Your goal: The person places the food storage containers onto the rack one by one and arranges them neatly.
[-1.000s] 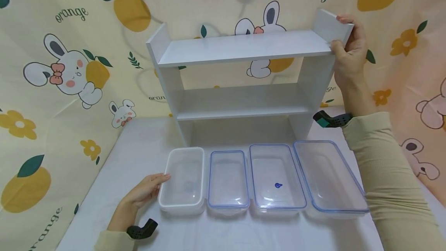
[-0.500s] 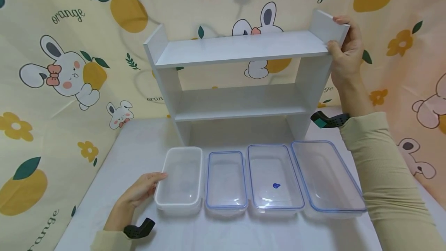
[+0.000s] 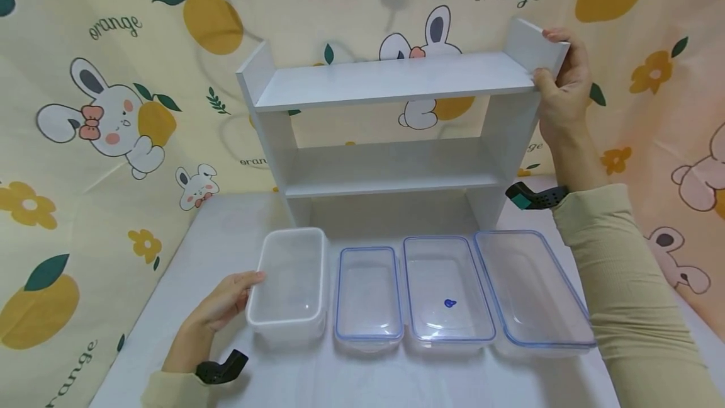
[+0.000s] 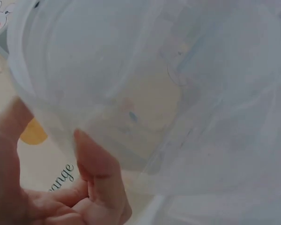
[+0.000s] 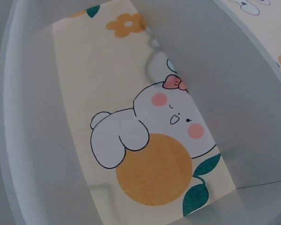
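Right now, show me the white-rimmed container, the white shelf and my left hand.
White-rimmed container (image 3: 287, 279): head view, at its centre, seen from above.
White shelf (image 3: 391, 165): head view, on its middle board.
Left hand (image 3: 223, 303): head view, on the middle of the hand.

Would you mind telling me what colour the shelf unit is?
The shelf unit is plain white, showing best in the head view.

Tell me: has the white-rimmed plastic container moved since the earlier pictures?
Yes: against the nearest blue-rimmed plastic container, the white-rimmed plastic container has shifted slightly left and upward in the head view.
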`<action>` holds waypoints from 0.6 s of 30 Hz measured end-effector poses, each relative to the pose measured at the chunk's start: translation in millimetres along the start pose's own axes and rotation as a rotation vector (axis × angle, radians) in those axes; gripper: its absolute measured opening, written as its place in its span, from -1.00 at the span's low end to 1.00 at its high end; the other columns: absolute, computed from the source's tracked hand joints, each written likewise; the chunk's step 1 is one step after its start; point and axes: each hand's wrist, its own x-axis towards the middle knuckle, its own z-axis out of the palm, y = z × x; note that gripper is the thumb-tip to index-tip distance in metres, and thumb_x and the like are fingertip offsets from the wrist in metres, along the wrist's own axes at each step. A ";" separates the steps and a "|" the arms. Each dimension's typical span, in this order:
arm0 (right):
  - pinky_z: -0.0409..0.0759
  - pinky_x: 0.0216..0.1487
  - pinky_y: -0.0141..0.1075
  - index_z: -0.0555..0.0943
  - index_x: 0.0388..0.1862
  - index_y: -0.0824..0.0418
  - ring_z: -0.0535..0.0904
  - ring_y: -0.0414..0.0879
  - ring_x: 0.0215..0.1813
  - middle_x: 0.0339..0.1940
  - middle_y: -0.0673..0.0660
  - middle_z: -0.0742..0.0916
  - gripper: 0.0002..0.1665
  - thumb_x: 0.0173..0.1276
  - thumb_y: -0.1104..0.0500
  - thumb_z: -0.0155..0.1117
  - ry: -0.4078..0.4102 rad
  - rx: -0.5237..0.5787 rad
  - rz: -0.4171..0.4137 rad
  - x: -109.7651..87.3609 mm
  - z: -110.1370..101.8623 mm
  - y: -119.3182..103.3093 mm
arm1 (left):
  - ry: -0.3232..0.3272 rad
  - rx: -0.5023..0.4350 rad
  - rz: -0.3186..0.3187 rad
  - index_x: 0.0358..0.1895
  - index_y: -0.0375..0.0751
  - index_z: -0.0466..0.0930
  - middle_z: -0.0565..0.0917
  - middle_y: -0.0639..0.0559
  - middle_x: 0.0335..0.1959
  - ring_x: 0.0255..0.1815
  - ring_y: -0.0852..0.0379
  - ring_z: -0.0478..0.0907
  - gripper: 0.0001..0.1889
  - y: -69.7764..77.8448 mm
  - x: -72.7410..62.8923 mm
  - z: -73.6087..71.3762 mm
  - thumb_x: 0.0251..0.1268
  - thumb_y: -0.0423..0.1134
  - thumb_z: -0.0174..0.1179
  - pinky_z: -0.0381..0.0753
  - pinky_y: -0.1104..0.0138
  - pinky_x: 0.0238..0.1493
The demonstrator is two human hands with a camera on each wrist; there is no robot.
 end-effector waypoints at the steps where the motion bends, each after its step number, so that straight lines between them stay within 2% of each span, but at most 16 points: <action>1: 0.24 0.52 -0.24 0.50 -0.02 0.16 0.32 -0.01 0.32 0.21 0.06 0.50 -0.48 0.19 0.62 -0.13 0.001 -0.005 -0.001 -0.2 -0.2 0.0 | 0.000 0.002 0.004 -0.13 -0.03 0.58 0.69 0.34 -0.31 -0.27 0.37 0.65 -0.77 1.2 -0.3 0.1 0.50 -0.13 -0.10 0.67 0.46 -0.17; 6: 0.23 0.51 -0.22 0.49 -0.02 0.17 0.32 -0.01 0.32 0.20 0.06 0.50 -0.49 0.19 0.60 -0.12 -0.009 0.003 -0.007 0.3 -0.6 0.0 | 0.021 0.017 0.020 -0.08 -0.08 0.56 0.68 0.34 -0.31 -0.28 0.37 0.65 -0.76 8.1 -0.8 1.4 0.51 -0.13 -0.11 0.68 0.46 -0.19; 13: 0.23 0.51 -0.22 0.49 -0.01 0.16 0.33 -0.01 0.32 0.21 0.06 0.50 -0.49 0.19 0.59 -0.11 -0.003 -0.008 -0.011 0.2 -1.5 0.5 | 0.029 0.014 0.045 -0.17 0.03 0.56 0.69 0.35 -0.34 -0.30 0.38 0.65 -0.78 19.6 -1.0 6.6 0.51 -0.15 -0.12 0.68 0.46 -0.20; 18: 0.24 0.51 -0.24 0.49 -0.01 0.16 0.33 -0.01 0.32 0.21 0.06 0.50 -0.49 0.19 0.59 -0.12 0.004 -0.014 -0.011 -1.0 -1.3 -0.5 | 0.052 0.028 0.055 -0.10 -0.05 0.53 0.69 0.33 -0.33 -0.31 0.36 0.64 -0.79 29.7 -2.1 12.3 0.51 -0.14 -0.12 0.67 0.44 -0.19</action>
